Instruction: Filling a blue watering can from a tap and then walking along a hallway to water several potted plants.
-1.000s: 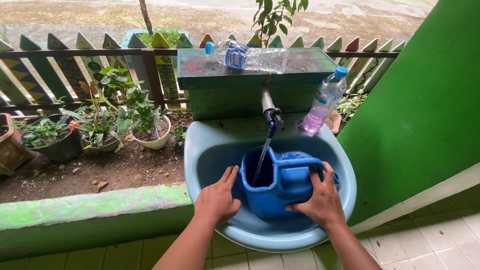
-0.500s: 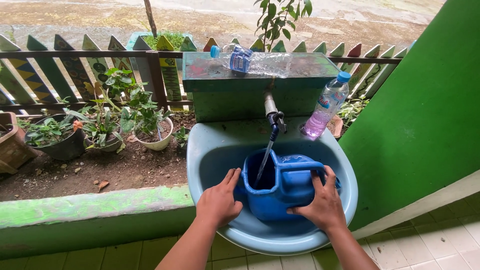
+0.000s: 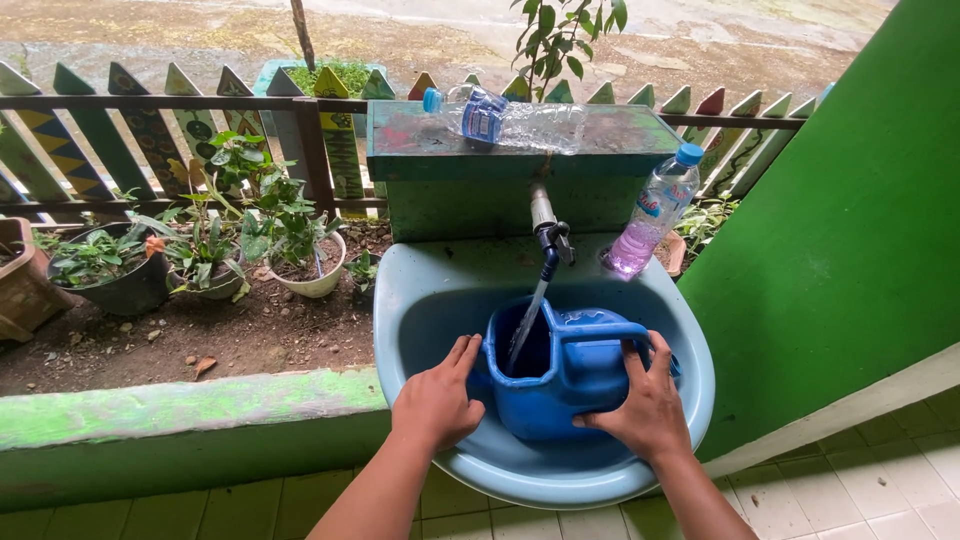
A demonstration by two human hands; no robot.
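Note:
A blue plastic watering can (image 3: 560,375) stands in a light blue basin (image 3: 410,300). Water runs from a tap (image 3: 548,238) above into the can's open mouth. My left hand (image 3: 437,402) rests flat on the basin beside the can's left side, fingers touching it. My right hand (image 3: 647,408) grips the can's right side near its handle.
A green box above the tap carries a clear bottle lying flat (image 3: 500,115). An upright bottle of pink liquid (image 3: 652,212) stands on the basin's rim at the right. Potted plants (image 3: 290,240) and a painted picket fence (image 3: 150,130) are left. A green wall (image 3: 840,220) rises at the right.
Nothing has moved except a slight shift of the view; both hands stay on the can and water keeps running.

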